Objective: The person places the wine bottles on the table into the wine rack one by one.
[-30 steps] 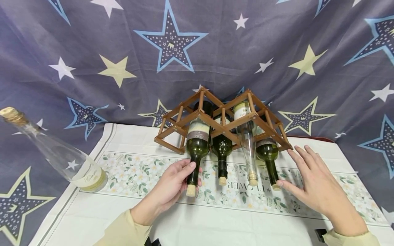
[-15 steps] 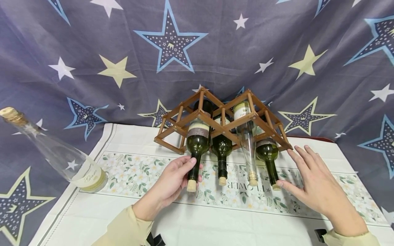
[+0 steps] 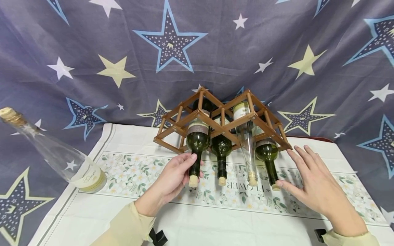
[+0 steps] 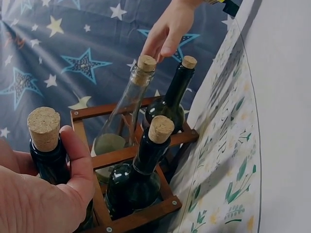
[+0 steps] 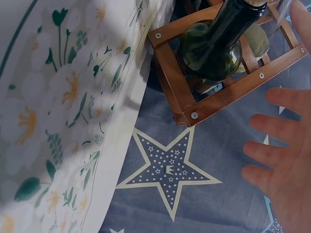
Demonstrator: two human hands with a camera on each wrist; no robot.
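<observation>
Head view showed the left hand (image 3: 174,175) clamped round the neck of the bottle (image 3: 198,140), at seven o'clock in the rack (image 3: 225,128), the right hand (image 3: 320,187) spread at four, fingers apart, so a crooked shove could have tipped the rack or knocked its neighbour (image 3: 221,146).

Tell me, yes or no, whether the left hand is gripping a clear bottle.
No, the left hand grips the neck of a green bottle partly inside the wooden rack.

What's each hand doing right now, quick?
Left hand: closed, holding a green bottle by its neck.
Right hand: open, holding nothing, near the right end of the wooden rack.
</observation>
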